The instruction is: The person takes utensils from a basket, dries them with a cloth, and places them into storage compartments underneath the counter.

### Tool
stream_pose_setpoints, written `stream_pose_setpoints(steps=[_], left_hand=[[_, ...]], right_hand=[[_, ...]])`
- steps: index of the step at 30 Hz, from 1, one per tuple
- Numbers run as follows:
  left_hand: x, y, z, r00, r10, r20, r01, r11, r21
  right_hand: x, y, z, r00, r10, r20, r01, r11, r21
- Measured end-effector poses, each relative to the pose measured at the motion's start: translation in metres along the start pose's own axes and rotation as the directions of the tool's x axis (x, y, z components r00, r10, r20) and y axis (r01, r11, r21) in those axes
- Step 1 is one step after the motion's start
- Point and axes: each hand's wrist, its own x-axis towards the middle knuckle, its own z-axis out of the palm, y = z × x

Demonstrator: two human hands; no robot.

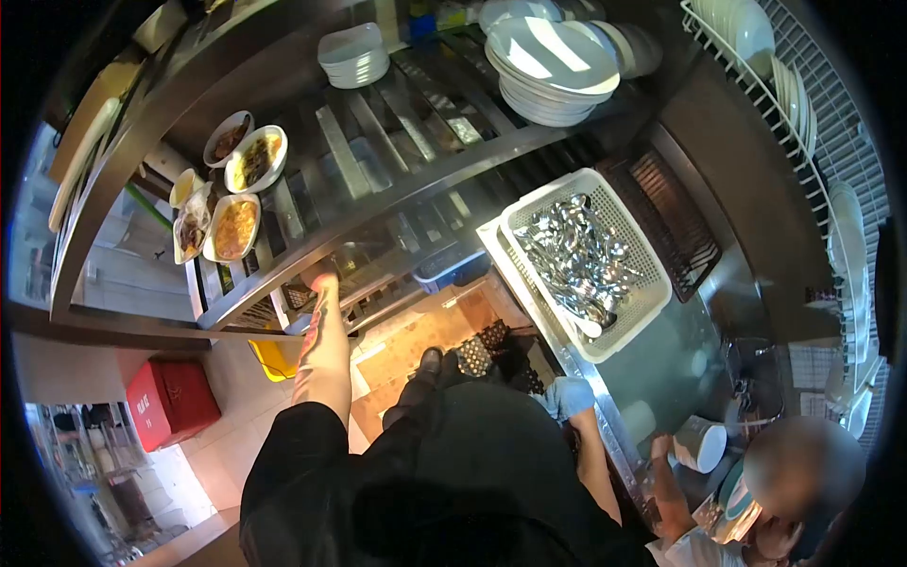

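My left hand reaches under the front rail of the metal shelf; its fingers are hidden in the shadow there. Nearest above it are small white dishes of food, among them a yellow-orange dish and a dish with dark and yellow food. Low at my side, my right hand is beside the counter edge, gripping a light blue cloth whose folds cover its fingers. On the counter, ahead of that hand, stands a white perforated basket full of metal cutlery.
Stacked plates and square dishes stand on the shelf. A wire rack of plates runs along the right. Nearby, a co-worker's arm reaches to a white container. A red box sits on the left.
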Motion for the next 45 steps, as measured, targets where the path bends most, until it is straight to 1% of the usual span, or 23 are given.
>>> stream_pose_setpoints(steps=[4, 6, 7, 10, 12, 14, 16, 18, 19, 22, 27, 30, 31, 32, 33, 34, 37, 39, 40, 42, 43, 44, 45], left_hand=[[0.003, 0.044, -0.012, 0.990, 0.083, 0.114, -0.109, 0.963, 0.246], [0.007, 0.064, 0.028, 0.992, -0.024, 0.127, 0.054, 0.969, -0.241], [-0.005, 0.088, 0.007, 0.951, 0.123, 0.285, -0.047, 0.964, -0.260], [-0.065, 0.193, -0.067, 0.836, 0.071, 0.544, 0.098, 0.956, -0.275], [-0.137, 0.246, -0.086, 0.920, 0.378, 0.105, -0.139, 0.565, -0.814], [-0.182, 0.294, -0.095, 0.707, 0.699, 0.108, -0.336, 0.467, -0.818], [-0.235, 0.335, -0.093, 0.498, 0.867, 0.007, -0.411, 0.242, -0.879], [-0.278, 0.381, -0.101, 0.258, 0.966, -0.033, -0.431, 0.084, -0.898], [-0.298, 0.401, -0.104, 0.187, 0.982, -0.004, -0.486, 0.089, -0.869], [-0.347, 0.453, -0.085, 0.059, 0.985, 0.165, -0.594, 0.167, -0.787], [-0.384, 0.490, -0.045, 0.033, 0.938, 0.346, -0.704, 0.267, -0.658], [-0.373, 0.495, -0.062, 0.158, 0.912, 0.379, -0.227, 0.407, -0.885], [-0.369, 0.499, -0.069, 0.199, 0.896, 0.396, -0.046, 0.412, -0.910], [-0.361, 0.503, -0.076, 0.192, 0.899, 0.394, -0.053, 0.411, -0.910], [-0.349, 0.505, -0.085, 0.163, 0.902, 0.400, 0.182, 0.371, -0.911], [-0.337, 0.506, -0.098, 0.136, 0.907, 0.398, 0.408, 0.314, -0.857], [-0.306, 0.497, -0.169, 0.074, 0.886, 0.457, 0.628, 0.315, -0.712], [-0.301, 0.492, -0.183, 0.105, 0.889, 0.446, 0.640, 0.283, -0.715], [-0.300, 0.488, -0.190, 0.122, 0.889, 0.441, 0.653, 0.263, -0.710], [-0.304, 0.476, -0.214, 0.133, 0.937, 0.323, 0.561, 0.198, -0.804], [-0.302, 0.469, -0.216, 0.144, 0.953, 0.266, 0.426, 0.183, -0.886], [-0.299, 0.462, -0.216, 0.144, 0.967, 0.210, 0.279, 0.163, -0.946], [-0.288, 0.451, -0.230, 0.222, 0.971, 0.084, -0.034, 0.094, -0.995]], right_hand=[[0.000, -0.041, -0.021, 0.994, 0.100, -0.042, -0.097, 0.993, 0.068], [-0.006, -0.042, -0.023, 0.997, 0.044, -0.068, -0.040, 0.998, 0.051], [-0.010, -0.039, -0.021, 0.993, 0.077, -0.087, -0.070, 0.995, 0.076], [-0.021, -0.029, -0.012, 0.981, 0.116, -0.153, -0.115, 0.993, 0.013], [-0.028, -0.026, -0.010, 0.956, 0.207, -0.208, -0.181, 0.974, 0.135], [-0.035, -0.023, -0.009, 0.947, 0.226, -0.229, -0.196, 0.970, 0.146], [-0.035, -0.041, -0.028, 0.855, 0.513, -0.078, -0.359, 0.694, 0.624], [-0.046, -0.026, -0.014, 0.900, 0.379, -0.215, -0.250, 0.852, 0.460], [-0.052, -0.020, -0.010, 0.927, 0.209, -0.311, -0.129, 0.957, 0.260], [-0.052, -0.027, -0.029, 0.935, 0.152, -0.320, -0.106, 0.982, 0.158], [-0.056, -0.030, -0.033, 0.808, 0.458, -0.370, -0.162, 0.777, 0.608], [-0.056, -0.023, -0.053, 0.730, 0.589, -0.347, 0.005, 0.503, 0.864], [-0.050, -0.014, -0.054, 0.654, 0.640, -0.403, -0.362, 0.733, 0.576], [-0.054, -0.010, -0.055, 0.538, 0.751, -0.382, -0.193, 0.552, 0.811], [-0.042, -0.023, -0.085, 0.435, 0.846, -0.309, 0.029, 0.329, 0.944], [-0.034, -0.018, -0.097, 0.432, 0.845, -0.314, 0.036, 0.332, 0.943], [-0.015, 0.011, -0.119, 0.394, 0.869, -0.299, 0.272, 0.200, 0.941], [0.004, 0.046, -0.106, 0.316, 0.657, -0.685, -0.133, 0.745, 0.653], [0.025, 0.030, -0.133, 0.328, 0.649, -0.686, -0.121, 0.749, 0.651], [0.073, -0.032, -0.198, 0.573, 0.437, -0.693, -0.646, 0.762, -0.054], [0.089, -0.028, -0.186, 0.581, 0.428, -0.692, -0.634, 0.772, -0.056], [0.105, -0.015, -0.164, 0.471, 0.457, -0.755, -0.332, 0.884, 0.328], [0.118, -0.010, -0.151, 0.367, 0.534, -0.762, 0.082, 0.797, 0.598]])
